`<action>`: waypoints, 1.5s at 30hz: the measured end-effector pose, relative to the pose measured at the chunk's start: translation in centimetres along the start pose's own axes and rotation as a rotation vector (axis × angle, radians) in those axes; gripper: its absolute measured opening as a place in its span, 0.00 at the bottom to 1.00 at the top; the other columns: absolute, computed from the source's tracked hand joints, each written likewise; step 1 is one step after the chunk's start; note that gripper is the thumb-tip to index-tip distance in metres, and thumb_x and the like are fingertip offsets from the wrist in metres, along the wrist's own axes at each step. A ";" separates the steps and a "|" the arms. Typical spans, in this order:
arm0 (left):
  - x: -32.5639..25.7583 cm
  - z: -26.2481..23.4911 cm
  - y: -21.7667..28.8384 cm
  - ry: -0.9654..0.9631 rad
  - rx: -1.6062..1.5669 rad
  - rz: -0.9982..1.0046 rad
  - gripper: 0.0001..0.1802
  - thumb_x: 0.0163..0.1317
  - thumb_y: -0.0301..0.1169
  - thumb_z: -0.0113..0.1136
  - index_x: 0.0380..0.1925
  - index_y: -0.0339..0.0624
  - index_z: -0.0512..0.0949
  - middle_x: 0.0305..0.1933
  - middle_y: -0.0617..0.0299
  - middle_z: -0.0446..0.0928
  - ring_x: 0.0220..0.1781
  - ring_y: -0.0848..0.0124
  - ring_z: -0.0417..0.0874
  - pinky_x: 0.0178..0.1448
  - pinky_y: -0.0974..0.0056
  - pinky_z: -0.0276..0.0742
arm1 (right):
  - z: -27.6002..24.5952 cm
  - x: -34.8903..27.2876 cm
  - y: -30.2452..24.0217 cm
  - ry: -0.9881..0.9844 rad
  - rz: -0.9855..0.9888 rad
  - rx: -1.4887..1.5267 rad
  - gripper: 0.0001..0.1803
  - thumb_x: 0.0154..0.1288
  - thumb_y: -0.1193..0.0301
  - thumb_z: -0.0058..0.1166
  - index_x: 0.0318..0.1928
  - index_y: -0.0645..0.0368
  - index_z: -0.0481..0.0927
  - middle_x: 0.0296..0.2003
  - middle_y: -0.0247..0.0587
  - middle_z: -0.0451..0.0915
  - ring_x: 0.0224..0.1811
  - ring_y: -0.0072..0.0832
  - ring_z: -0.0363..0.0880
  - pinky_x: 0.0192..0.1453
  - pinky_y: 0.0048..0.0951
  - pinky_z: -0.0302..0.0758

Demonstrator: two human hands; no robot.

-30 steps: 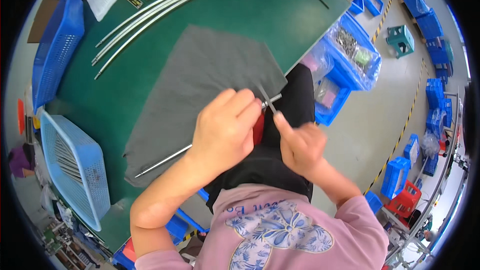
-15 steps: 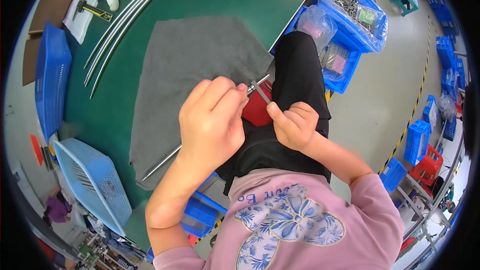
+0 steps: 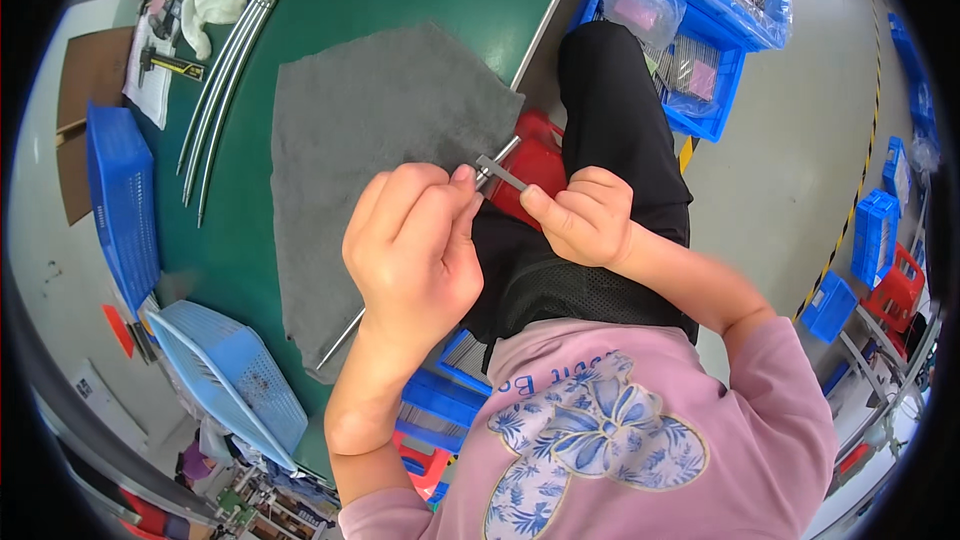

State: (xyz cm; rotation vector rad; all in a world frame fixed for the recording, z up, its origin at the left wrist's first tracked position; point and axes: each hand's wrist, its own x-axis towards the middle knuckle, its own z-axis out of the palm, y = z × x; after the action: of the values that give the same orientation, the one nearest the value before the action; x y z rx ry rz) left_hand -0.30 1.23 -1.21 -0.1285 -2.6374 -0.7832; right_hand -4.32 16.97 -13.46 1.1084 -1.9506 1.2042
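My left hand is closed around a thin shiny metal rod, which slants from low on the grey cloth up past my fingertips. In my right hand is a small flat grey wrench, pinched between thumb and bent fingers. Its wider end sits against the rod just beyond my left fingertips, close to the rod's upper end. Whether its jaw grips the rod is too small to tell. My left hand hides the middle of the rod.
On the green table lie several long metal rods, a white glove and a hammer-like tool. Blue baskets line its left edge. To my right stand blue bins of metal parts; a red stool is below.
The view has shifted, so the table things sit further right and lower. The wrench has turned slightly and lies flatter across the rod. Both hands keep their hold.
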 end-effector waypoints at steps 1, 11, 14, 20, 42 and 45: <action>0.1 0.0 -0.2 0.012 -0.005 0.029 0.09 0.45 0.15 0.67 0.24 0.37 0.77 0.26 0.59 0.74 0.25 0.62 0.74 0.28 0.62 0.70 | -0.3 0.5 0.1 -0.012 -0.016 -0.016 0.29 0.37 0.77 0.60 0.48 0.53 0.86 0.14 0.23 0.59 0.14 0.19 0.60 0.20 0.22 0.61; 0.1 0.1 -0.1 0.016 -0.002 0.028 0.09 0.45 0.15 0.67 0.23 0.37 0.77 0.25 0.59 0.73 0.25 0.62 0.74 0.28 0.62 0.70 | -3.4 6.6 -2.2 -0.245 0.104 -0.060 0.31 0.39 0.81 0.58 0.51 0.60 0.84 0.12 0.25 0.59 0.11 0.22 0.59 0.20 0.27 0.58; -0.1 -0.1 -0.3 0.031 -0.010 0.024 0.09 0.45 0.15 0.67 0.23 0.38 0.76 0.25 0.59 0.73 0.25 0.62 0.74 0.28 0.62 0.70 | -2.6 6.1 -2.1 -0.229 0.101 -0.042 0.31 0.41 0.81 0.58 0.53 0.58 0.83 0.12 0.26 0.60 0.12 0.23 0.61 0.21 0.28 0.60; 0.2 0.2 -0.3 0.037 -0.009 0.025 0.09 0.43 0.15 0.66 0.23 0.38 0.76 0.26 0.60 0.73 0.25 0.62 0.74 0.28 0.62 0.70 | -2.3 6.3 -1.2 -0.201 0.075 -0.078 0.33 0.41 0.75 0.56 0.55 0.49 0.82 0.11 0.22 0.60 0.11 0.21 0.63 0.20 0.24 0.64; 0.2 0.4 -0.4 0.023 -0.007 0.000 0.09 0.45 0.15 0.66 0.24 0.37 0.77 0.26 0.58 0.73 0.24 0.61 0.74 0.28 0.62 0.69 | -4.7 2.2 -2.8 -0.290 0.195 -0.067 0.33 0.38 0.82 0.56 0.54 0.58 0.83 0.12 0.26 0.60 0.12 0.23 0.60 0.20 0.27 0.59; 0.2 0.1 -0.3 0.027 0.005 0.046 0.09 0.45 0.15 0.67 0.24 0.36 0.77 0.25 0.58 0.73 0.24 0.61 0.74 0.27 0.62 0.68 | -2.1 6.3 -2.2 -0.191 0.176 -0.024 0.32 0.43 0.81 0.57 0.55 0.55 0.82 0.13 0.27 0.61 0.13 0.24 0.62 0.20 0.28 0.60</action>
State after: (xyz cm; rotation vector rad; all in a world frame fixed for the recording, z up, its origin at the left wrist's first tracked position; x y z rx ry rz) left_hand -0.54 1.04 -1.35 -0.1751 -2.6016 -0.7573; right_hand -5.32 16.14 -6.57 1.0931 -2.2413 1.1987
